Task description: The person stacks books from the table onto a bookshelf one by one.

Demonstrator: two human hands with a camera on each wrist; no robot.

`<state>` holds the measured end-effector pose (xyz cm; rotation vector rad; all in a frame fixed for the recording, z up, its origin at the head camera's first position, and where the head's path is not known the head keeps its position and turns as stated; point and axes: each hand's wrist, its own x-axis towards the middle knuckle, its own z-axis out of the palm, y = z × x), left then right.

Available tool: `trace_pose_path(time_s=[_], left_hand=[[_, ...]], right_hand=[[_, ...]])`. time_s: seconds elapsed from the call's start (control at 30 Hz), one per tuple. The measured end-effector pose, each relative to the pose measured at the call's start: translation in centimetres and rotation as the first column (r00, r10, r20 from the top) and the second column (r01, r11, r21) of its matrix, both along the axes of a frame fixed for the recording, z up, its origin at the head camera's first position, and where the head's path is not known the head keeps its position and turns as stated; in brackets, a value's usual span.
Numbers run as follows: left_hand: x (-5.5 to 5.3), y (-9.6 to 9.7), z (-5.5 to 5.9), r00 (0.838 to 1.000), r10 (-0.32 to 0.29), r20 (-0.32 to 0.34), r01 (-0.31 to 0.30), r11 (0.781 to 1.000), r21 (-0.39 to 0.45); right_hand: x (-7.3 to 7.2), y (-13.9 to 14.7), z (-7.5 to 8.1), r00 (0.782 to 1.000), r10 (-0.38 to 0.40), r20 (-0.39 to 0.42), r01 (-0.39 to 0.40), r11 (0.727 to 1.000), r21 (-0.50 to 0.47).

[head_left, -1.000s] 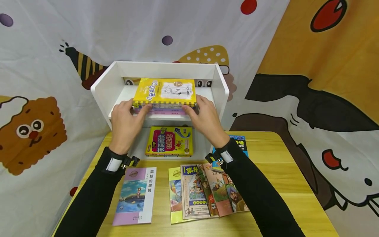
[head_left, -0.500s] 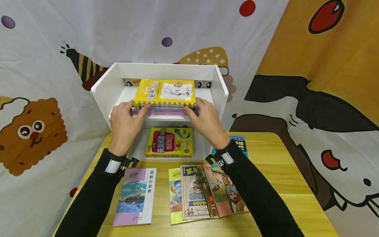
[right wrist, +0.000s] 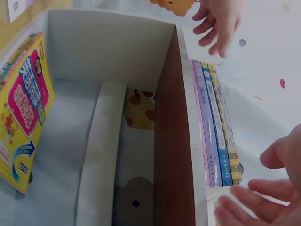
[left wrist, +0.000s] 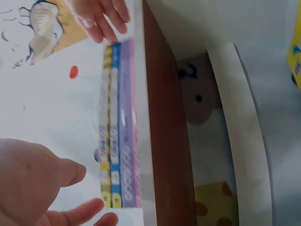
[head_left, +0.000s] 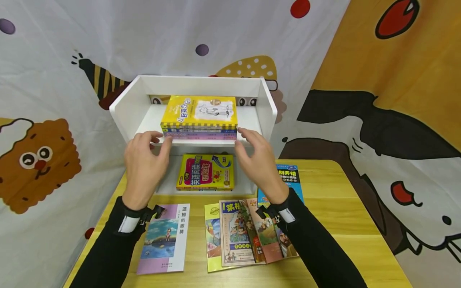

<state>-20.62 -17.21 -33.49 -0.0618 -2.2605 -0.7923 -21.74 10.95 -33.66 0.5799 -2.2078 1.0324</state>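
A stack of books lies on the upper board of a white shelf. A yellow comic-style book is on top, with blue, purple and pink spines below it. At the stack's left front corner is my left hand, thumb and fingers spread and holding nothing. My right hand hovers by the right front corner, fingers also loose and apart. In the left wrist view, the spines stand in line with the shelf edge. The right wrist view shows the spines beside my right fingertips; contact cannot be told.
On the lower shelf lies a yellow English exercise book. A purple-and-white book lies on the wooden table at front left. Several overlapping books are fanned out at front centre, and a blue book lies behind them.
Both hands have let go of the stack's sides and drawn back towards me, slightly outwards. The stack stays in place on the upper shelf, its spines now more visible.
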Motion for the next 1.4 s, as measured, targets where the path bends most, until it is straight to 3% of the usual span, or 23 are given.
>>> trace_pose_path(time_s=[0.13, 0.23, 0.37, 0.53, 0.73, 0.9, 1.0, 1.07, 1.2, 1.27, 1.4], left_hand=[[1.2, 0.3, -0.6, 0.998, -0.055, -0.023, 0.055, 0.998, -0.007], [2.1, 0.7, -1.8, 0.995, -0.097, -0.014, 0.097, 0.995, -0.017], [3.0, 1.1, -4.4, 0.983, -0.166, 0.08, 0.168, 0.985, -0.026], [3.7, 1.0, -8.3, 0.949, -0.213, 0.231, 0.227, 0.973, -0.035], [4.9, 0.9, -12.9, 0.889, -0.236, 0.392, 0.268, 0.963, -0.026], [6.3, 1.2, -16.5, 0.822, -0.259, 0.507, 0.298, 0.955, 0.004], [7.1, 1.3, -18.3, 0.78, -0.268, 0.566, 0.305, 0.952, 0.032], [7.7, 1.3, -19.2, 0.748, -0.28, 0.602, 0.314, 0.948, 0.052], [8.8, 1.2, -20.4, 0.691, -0.319, 0.649, 0.333, 0.937, 0.107], [9.1, 1.3, -20.7, 0.68, -0.331, 0.655, 0.339, 0.933, 0.121], [9.6, 1.4, -20.9, 0.682, -0.346, 0.644, 0.343, 0.93, 0.136]], right_hand=[[1.2, 0.5, -1.1, 0.997, 0.064, -0.05, -0.065, 0.998, -0.024], [2.1, 1.0, -2.5, 0.994, 0.105, -0.022, -0.105, 0.994, -0.021], [3.4, 1.8, -4.9, 0.987, 0.153, 0.048, -0.152, 0.988, -0.01], [4.8, 2.9, -8.2, 0.979, 0.16, 0.129, -0.168, 0.985, 0.047], [5.7, 4.3, -12.7, 0.961, 0.102, 0.257, -0.132, 0.986, 0.101], [6.4, 6.2, -16.4, 0.91, 0.035, 0.414, -0.095, 0.988, 0.124], [6.6, 8.0, -18.3, 0.899, 0.012, 0.438, -0.078, 0.988, 0.133], [6.7, 9.0, -19.4, 0.905, -0.008, 0.426, -0.058, 0.988, 0.141], [7.1, 10.7, -20.4, 0.898, -0.068, 0.435, 0.005, 0.989, 0.145], [7.3, 11.5, -20.4, 0.891, -0.104, 0.442, 0.041, 0.988, 0.15], [6.9, 13.3, -19.4, 0.893, -0.184, 0.411, 0.128, 0.979, 0.159]])
